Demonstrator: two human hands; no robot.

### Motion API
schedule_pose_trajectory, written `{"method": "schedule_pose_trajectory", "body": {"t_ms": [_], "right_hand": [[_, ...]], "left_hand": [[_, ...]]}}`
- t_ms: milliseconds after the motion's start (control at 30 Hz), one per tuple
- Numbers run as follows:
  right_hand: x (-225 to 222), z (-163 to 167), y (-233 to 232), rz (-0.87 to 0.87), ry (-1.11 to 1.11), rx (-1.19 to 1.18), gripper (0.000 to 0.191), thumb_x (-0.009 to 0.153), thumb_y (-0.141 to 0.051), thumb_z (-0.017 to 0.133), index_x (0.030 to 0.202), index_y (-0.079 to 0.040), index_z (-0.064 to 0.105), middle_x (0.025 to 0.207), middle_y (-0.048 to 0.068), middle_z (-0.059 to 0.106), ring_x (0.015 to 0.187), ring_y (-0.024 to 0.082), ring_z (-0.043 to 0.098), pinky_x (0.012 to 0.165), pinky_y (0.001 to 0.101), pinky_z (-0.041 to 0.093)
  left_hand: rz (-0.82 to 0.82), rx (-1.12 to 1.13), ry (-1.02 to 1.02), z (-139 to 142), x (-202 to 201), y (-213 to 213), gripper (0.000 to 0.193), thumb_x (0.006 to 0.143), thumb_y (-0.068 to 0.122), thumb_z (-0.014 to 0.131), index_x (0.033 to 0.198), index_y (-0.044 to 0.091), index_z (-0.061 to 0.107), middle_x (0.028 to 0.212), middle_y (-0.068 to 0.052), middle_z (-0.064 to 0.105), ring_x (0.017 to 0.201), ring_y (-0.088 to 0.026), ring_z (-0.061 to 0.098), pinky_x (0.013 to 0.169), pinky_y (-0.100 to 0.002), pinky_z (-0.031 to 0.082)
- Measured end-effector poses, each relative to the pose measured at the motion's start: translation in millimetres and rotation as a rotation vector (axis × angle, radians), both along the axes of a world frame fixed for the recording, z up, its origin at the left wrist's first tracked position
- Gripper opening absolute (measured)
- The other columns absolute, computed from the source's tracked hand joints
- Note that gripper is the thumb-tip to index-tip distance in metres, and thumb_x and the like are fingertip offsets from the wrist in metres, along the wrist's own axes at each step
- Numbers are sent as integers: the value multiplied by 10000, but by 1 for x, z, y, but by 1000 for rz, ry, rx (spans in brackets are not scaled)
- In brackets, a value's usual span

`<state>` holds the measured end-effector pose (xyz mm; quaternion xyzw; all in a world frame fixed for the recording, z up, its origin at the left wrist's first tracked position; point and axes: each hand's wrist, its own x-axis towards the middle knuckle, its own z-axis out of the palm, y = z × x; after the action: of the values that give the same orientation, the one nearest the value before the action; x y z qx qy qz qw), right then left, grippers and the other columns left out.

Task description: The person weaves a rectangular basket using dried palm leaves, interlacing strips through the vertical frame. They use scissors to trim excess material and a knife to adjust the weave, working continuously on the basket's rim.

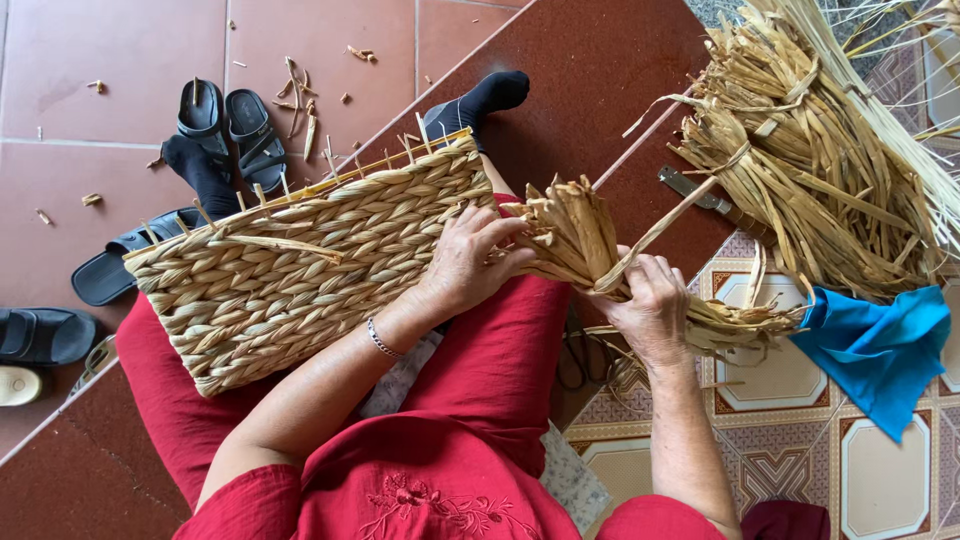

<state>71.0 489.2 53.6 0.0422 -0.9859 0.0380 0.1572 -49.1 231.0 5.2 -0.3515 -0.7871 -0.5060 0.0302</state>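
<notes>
A flat woven straw basket panel [300,265] lies across my lap, over my red clothes. My left hand [470,260] rests on the panel's right edge, fingers curled on the weave and touching a small bundle of dried straw strips [575,235]. My right hand [650,310] grips that bundle lower down, where the strips run off to the right. One loose strip [660,225] loops up from my right hand toward the big pile.
A large heap of dried straw [810,170] lies at the upper right, with a knife [695,190] beside it and a blue cloth [875,345] below. Black sandals [230,125] and other footwear [45,335] sit on the red tiled floor at left. Scissors [575,365] lie by my leg.
</notes>
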Motion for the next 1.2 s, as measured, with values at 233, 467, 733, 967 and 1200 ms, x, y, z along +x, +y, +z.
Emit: {"method": "schedule_pose_trajectory", "body": {"t_ms": [233, 467, 733, 967, 1200], "right_hand": [[-4, -31, 17, -46, 76, 47, 681, 784, -511, 909, 1193, -19, 678, 909, 86, 692, 797, 209, 643, 662, 378, 486], [-1, -55, 92, -248, -11, 161, 595, 867, -465, 890, 1228, -56, 652, 1077, 84, 718, 1004, 233, 687, 852, 416, 524], [-13, -21, 95, -438, -243, 327, 757, 513, -365, 965, 1163, -66, 718, 1092, 147, 729, 1027, 367, 637, 880, 562, 491], [-51, 10, -98, 401, 198, -295, 202, 945, 23, 721, 1142, -15, 698, 1167, 147, 695, 1092, 329, 673, 973, 447, 574], [-97, 17, -224, 756, -25, -564, 291, 848, -11, 779, 1118, -55, 682, 975, 125, 660, 906, 307, 645, 778, 428, 549]], "left_hand": [[-29, 233, -147, 2, -5, -4, 131, 939, 137, 792, 913, 85, 674, 885, -26, 714, 787, -125, 683, 631, -255, 576], [341, 140, -304, 20, -13, -127, 68, 1032, 83, 689, 984, 37, 673, 868, -54, 711, 768, -91, 654, 669, -250, 521], [429, 507, -593, 14, 25, -228, 58, 1062, 31, 617, 1117, 16, 606, 972, -67, 725, 888, -119, 706, 823, -255, 587], [369, 309, -502, -6, 64, -186, 98, 934, -2, 727, 1028, 11, 748, 910, -67, 764, 837, -82, 701, 764, -234, 586], [406, 285, -545, -4, 51, -177, 112, 939, 108, 761, 1031, 46, 761, 820, -61, 792, 748, -88, 746, 671, -241, 605]]}}
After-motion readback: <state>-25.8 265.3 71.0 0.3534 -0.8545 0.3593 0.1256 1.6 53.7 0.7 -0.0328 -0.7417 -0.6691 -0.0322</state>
